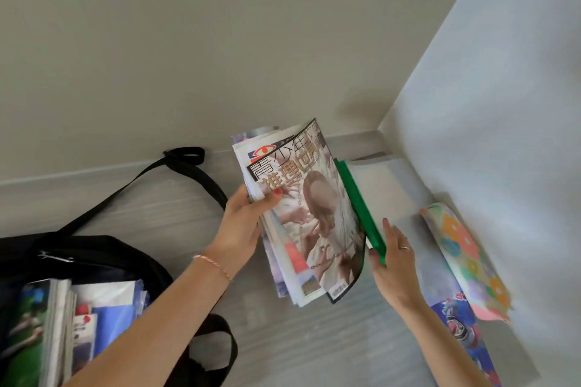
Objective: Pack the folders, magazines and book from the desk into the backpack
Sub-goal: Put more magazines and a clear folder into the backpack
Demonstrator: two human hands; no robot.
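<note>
Packed: we are seeing several magazines standing in the open black fabric backpack (78, 261). In transit: our left hand (242, 226) is pinching a stack of glossy magazines (301, 217) above the pale wood-grain desk (157, 207). Remaining: our right hand (394, 264), fingers together, is touching a clear folder with green spine (361, 204); a flower-patterned book (468, 261) is waiting by the wall.

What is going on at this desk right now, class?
A person is packing reading material into a black backpack, which lies open at the left and already holds several items. The left hand grips a stack of magazines lifted off the desk. The right hand touches a green-spined folder. A flower-patterned item waits by the wall.
</note>
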